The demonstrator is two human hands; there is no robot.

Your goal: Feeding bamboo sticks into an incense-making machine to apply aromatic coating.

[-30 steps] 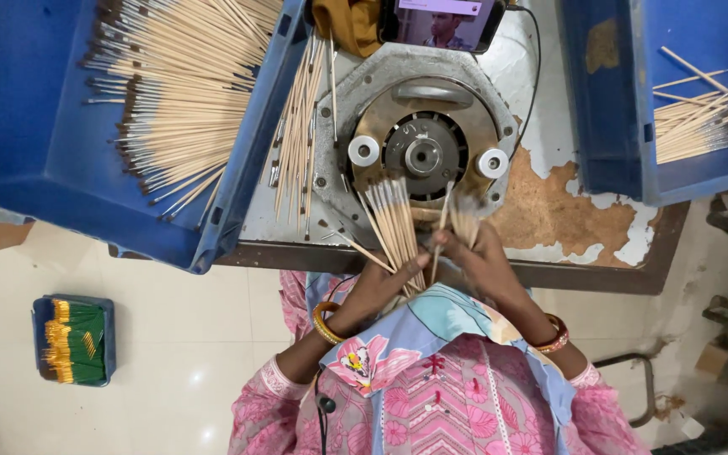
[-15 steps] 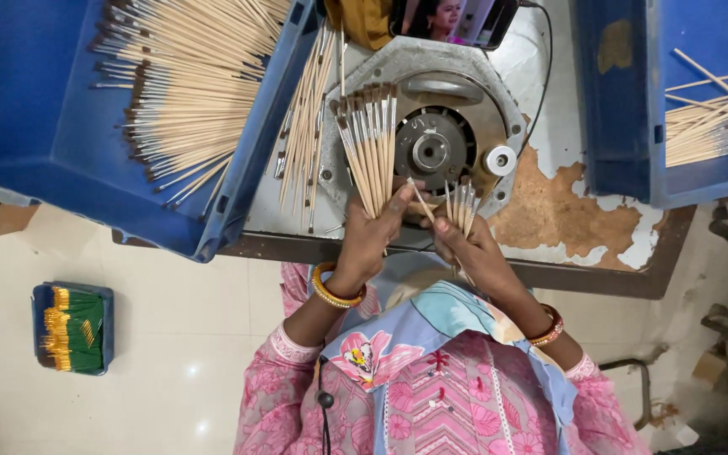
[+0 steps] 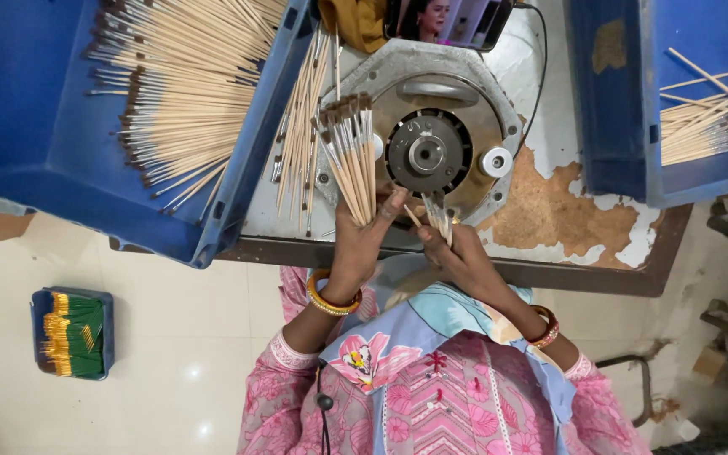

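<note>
Head view, looking down over a desk [image 3: 549, 211] with worn, peeling paint. The left hand [image 3: 362, 240] is closed around a fan of thin sticks [image 3: 349, 156], gripping their lower ends; the dark-tipped upper ends spread upward and overlap the left edge of a round metal machine [image 3: 428, 152]. The right hand [image 3: 457, 253] pinches a smaller bunch [image 3: 438, 215] of sticks between thumb and fingers, just below the machine's central hub and just beside the left hand. Both wrists carry bangles. A loose row of sticks [image 3: 301, 126] lies on the desk between the machine and a blue tray [image 3: 35, 160], which holds a large pile of dark-tipped sticks [image 3: 183, 93]. A second blue tray [image 3: 625, 101] at the right holds a few plain sticks [image 3: 705, 114]. On the floor at lower left stands a small box [image 3: 73, 333] of green and yellow items. A phone [image 3: 448, 18] leans at the machine's top edge.
</note>
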